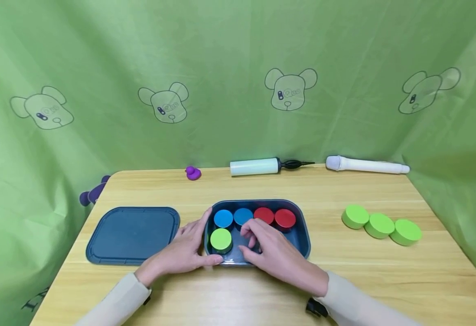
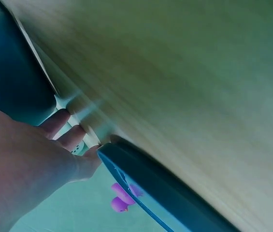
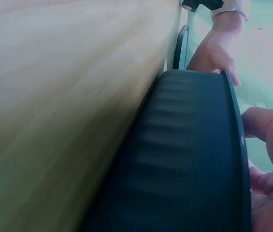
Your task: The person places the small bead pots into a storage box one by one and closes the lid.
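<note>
A dark blue open box (image 1: 299,253) sits mid-table, holding two blue discs (image 1: 223,219), two red discs (image 1: 284,218) in a row along its back, and a lime-green disc (image 1: 221,240) at front left. My left hand (image 1: 187,246) rests against the box's left end, fingers stretched along that wall and thumb over the front rim. Over the box's front middle, right of the green disc, is my right hand (image 1: 272,253). Its fingers bend loosely with a gap to the thumb, and nothing shows between them. In the right wrist view, its thumb (image 3: 259,121) lies beside the rim.
Left of the box lies a flat dark blue lid (image 1: 134,235). Three lime-green discs (image 1: 379,225) sit in a slanting row at right. Along the back edge are a purple duck (image 1: 193,173), a hand pump (image 1: 254,167) and a white microphone-shaped stick (image 1: 368,165), before a green curtain (image 1: 230,113).
</note>
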Available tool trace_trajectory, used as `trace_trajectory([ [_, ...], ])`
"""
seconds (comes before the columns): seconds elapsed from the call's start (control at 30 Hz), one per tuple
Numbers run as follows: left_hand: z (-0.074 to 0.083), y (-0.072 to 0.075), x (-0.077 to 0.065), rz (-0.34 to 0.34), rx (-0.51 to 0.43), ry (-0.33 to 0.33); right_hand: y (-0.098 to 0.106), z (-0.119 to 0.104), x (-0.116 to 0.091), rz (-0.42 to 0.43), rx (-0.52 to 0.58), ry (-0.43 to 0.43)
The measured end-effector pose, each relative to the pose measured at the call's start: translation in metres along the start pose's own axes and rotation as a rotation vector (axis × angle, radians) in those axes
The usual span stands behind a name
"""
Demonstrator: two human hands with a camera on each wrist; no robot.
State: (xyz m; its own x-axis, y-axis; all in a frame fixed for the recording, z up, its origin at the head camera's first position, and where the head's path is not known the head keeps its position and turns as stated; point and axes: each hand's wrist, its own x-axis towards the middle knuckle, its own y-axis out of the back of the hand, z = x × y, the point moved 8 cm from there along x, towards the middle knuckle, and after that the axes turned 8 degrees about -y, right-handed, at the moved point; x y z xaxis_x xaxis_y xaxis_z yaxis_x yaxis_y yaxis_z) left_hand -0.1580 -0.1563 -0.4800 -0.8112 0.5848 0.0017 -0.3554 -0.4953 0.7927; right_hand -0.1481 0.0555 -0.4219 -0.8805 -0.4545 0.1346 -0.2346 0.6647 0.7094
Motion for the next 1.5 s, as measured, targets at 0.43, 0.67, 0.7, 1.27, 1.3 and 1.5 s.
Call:
trace_trajectory([
  [0.43, 0.0, 0.001, -0.002, 0.012, 0.002, -0.004, 0.055, 0.017, -0.009, 0.152, 0.035, -0.003],
  [0.67, -0.001, -0.001, 0.0, 0.007, 0.007, -0.003, 0.089, 0.038, -0.016, 0.232, -0.01, -0.045],
  [0.7, 0.0, -0.001, 0.0, 0.009, 0.008, -0.003, 0.093, 0.04, -0.017, 0.246, -0.018, -0.046],
  [1.27, 0.001, -0.001, 0.001, 0.004, 0.001, -0.007, 0.14, 0.09, -0.043, 0.421, -0.129, -0.111],
  [1.3, 0.001, -0.001, 0.001, 0.003, 0.002, -0.006, 0.142, 0.094, -0.045, 0.428, -0.131, -0.124],
  [1.5, 0.0, -0.001, 0.0, -0.002, 0.0, -0.003, 0.154, 0.117, -0.054, 0.437, -0.15, -0.183],
])
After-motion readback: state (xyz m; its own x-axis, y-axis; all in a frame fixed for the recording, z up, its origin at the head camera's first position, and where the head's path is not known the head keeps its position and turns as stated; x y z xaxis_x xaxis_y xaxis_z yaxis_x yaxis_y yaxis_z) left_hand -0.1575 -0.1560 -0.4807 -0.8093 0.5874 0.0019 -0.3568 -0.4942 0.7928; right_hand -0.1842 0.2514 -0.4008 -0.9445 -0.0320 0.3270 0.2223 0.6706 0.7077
